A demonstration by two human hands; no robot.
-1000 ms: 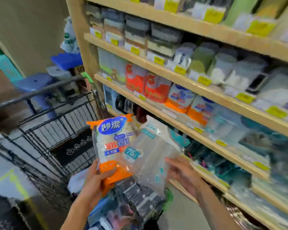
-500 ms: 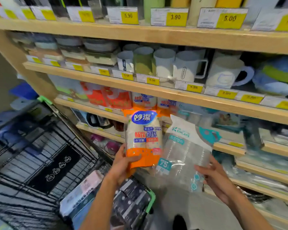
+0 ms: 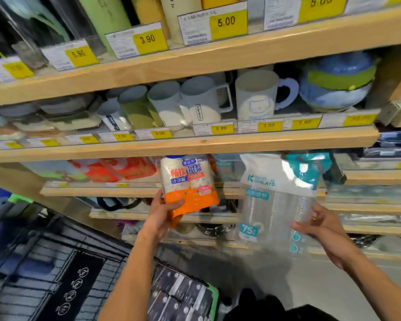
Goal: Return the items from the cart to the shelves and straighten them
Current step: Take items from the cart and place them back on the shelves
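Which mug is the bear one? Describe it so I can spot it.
Find the wooden shelf of mugs above the two held packs. The bear mug stands right of the white mugs, beside the blue bowls. It alone has a bear outline and lilac handle.

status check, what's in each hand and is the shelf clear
Left hand grips orange-and-white paper cup pack. Right hand holds clear plastic cup bag. Both raised at wooden shelf, neither placed; red packs alongside.

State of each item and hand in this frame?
Orange-and-white paper cup pack: upright, held at its bottom by left hand.
Clear plastic cup bag: upright, held at lower right by right hand.
Black wire cart: still holds packs.
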